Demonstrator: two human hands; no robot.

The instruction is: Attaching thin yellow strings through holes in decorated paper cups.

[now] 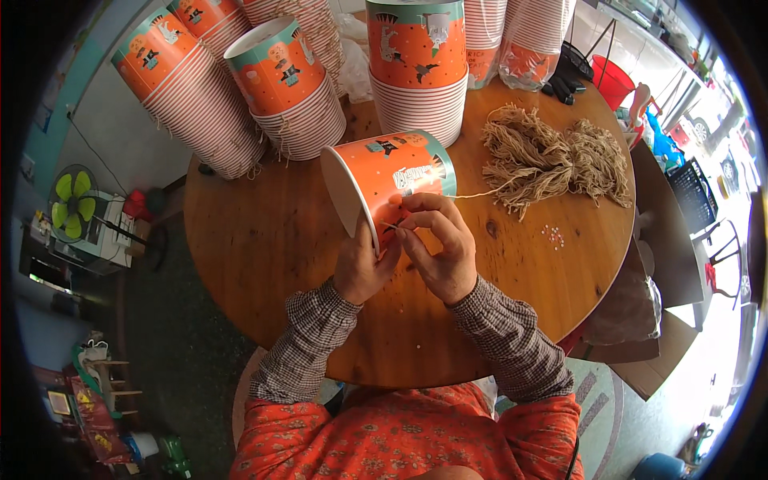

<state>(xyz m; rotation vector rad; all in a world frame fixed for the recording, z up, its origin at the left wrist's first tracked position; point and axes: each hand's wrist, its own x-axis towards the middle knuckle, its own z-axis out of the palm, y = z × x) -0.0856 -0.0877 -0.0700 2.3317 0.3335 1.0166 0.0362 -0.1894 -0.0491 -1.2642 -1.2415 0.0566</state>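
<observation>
Orange paper bucket (392, 180) lies on its side above the round wooden table (264, 240), open mouth facing the person's left, long axis running left to right, rim just at the fingertips of both hands. Left hand (362, 268) steadies the rim edge from below, fingers curled against it; right hand (438, 244) is nearer the wall, fingers (416, 224) pinching a thin beige string (480, 193) at the rim. The string trails right toward the pile of cut strings (552, 156), well apart from the hands.

Home workshop, stacked paper buckets (210, 112), cord bundle (552, 156), round wooden table (264, 240), fan (74, 200)
</observation>
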